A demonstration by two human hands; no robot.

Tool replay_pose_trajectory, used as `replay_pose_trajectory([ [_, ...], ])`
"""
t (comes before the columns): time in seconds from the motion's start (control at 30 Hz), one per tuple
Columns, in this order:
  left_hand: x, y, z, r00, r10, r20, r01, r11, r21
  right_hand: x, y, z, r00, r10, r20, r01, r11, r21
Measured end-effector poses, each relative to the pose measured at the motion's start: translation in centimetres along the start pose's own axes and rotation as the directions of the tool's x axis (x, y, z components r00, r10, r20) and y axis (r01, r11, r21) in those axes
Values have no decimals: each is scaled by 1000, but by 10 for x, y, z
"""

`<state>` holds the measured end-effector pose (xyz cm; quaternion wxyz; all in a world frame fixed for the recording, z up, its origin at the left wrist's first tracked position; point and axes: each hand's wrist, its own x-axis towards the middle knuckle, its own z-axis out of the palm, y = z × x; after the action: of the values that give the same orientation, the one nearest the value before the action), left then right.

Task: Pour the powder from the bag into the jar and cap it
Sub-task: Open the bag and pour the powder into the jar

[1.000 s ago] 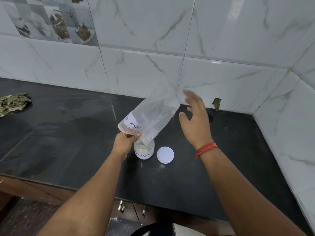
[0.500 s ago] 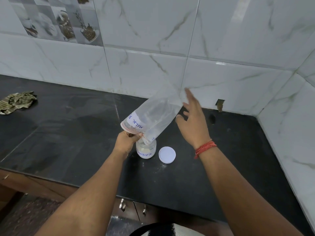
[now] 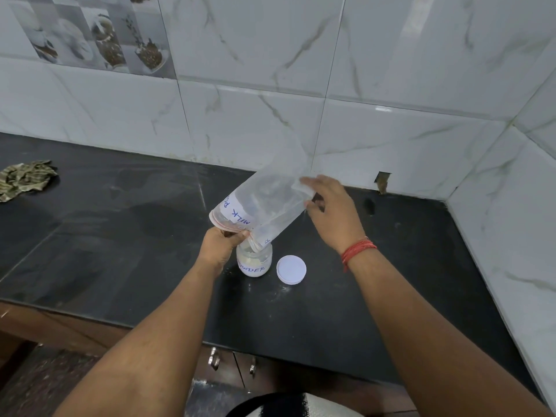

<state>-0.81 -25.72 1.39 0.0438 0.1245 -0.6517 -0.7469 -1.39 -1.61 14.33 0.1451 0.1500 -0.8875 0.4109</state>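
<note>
A clear plastic bag (image 3: 264, 203) with a white label reading "MILK" is tipped mouth-down over a small clear jar (image 3: 254, 261) on the black counter. The jar holds pale powder and is labelled "POWDER". My left hand (image 3: 224, 243) pinches the bag's mouth right at the jar's opening. My right hand (image 3: 332, 210) touches the bag's raised bottom end with spread fingers; a red thread band is on its wrist. The round white cap (image 3: 291, 269) lies flat on the counter just right of the jar.
A crumpled patterned cloth (image 3: 25, 179) lies at the far left of the black counter (image 3: 120, 236). White marble-look tiled walls (image 3: 391, 152) close the back and right side. Cabinet handles (image 3: 214, 358) show below the counter's front edge.
My right hand has come in from beside the bag and now touches its raised end. The bag's upper end has sagged lower. My left hand and the jar stay put.
</note>
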Motion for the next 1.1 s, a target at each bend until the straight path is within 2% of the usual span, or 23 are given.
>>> replay_pose_trajectory([
  [0.03, 0, 0, 0, 1000, 1, -4, -1, 1000, 5, 2, 1, 0, 1000, 24, -5, -24, 1000, -1],
  [0.1, 0, 1, 1, 1000, 6, -6, -6, 1000, 8, 4, -1, -2, 993, 38, -114, -32, 998, 56],
  [0.17, 0, 2, 1, 1000, 16, -16, -16, 1000, 0, 1, -4, -2, 982, -32, -187, 42, 998, 50],
  [0.23, 0, 2, 0, 999, 17, -30, -17, 1000, -13, -6, -4, 1, 979, -108, -175, 110, 994, 5],
  [0.33, 1, 2, 1, 1000, 20, -20, -21, 1000, -19, -11, -3, -2, 968, -133, -214, 143, 989, 31],
  [0.53, 4, 4, 0, 999, 11, -43, -12, 1000, -21, -8, -3, -8, 978, -104, -183, 111, 993, 29],
  [0.7, 8, 4, 5, 999, -10, -37, 11, 1000, 16, -4, -16, -11, 966, -183, -183, 183, 983, -20],
  [0.8, 4, 1, 7, 998, -26, -50, 28, 999, 35, -5, -25, -6, 980, -193, -47, 189, 978, -85],
  [0.83, 3, 1, 8, 998, -29, -58, 31, 999, 34, -5, -26, -5, 980, -195, -39, 191, 977, -97],
  [0.9, 2, 2, 9, 997, -28, -72, 31, 999, 31, -5, -27, -5, 974, -202, -103, 194, 977, -83],
  [1.0, 0, 2, 9, 997, -29, -75, 32, 998, 46, -6, -28, -6, 986, -151, -78, 145, 987, -70],
  [1.1, -2, -2, 7, 997, -35, -63, 37, 998, 41, -8, -30, -3, 985, -46, -168, 57, 997, 61],
])
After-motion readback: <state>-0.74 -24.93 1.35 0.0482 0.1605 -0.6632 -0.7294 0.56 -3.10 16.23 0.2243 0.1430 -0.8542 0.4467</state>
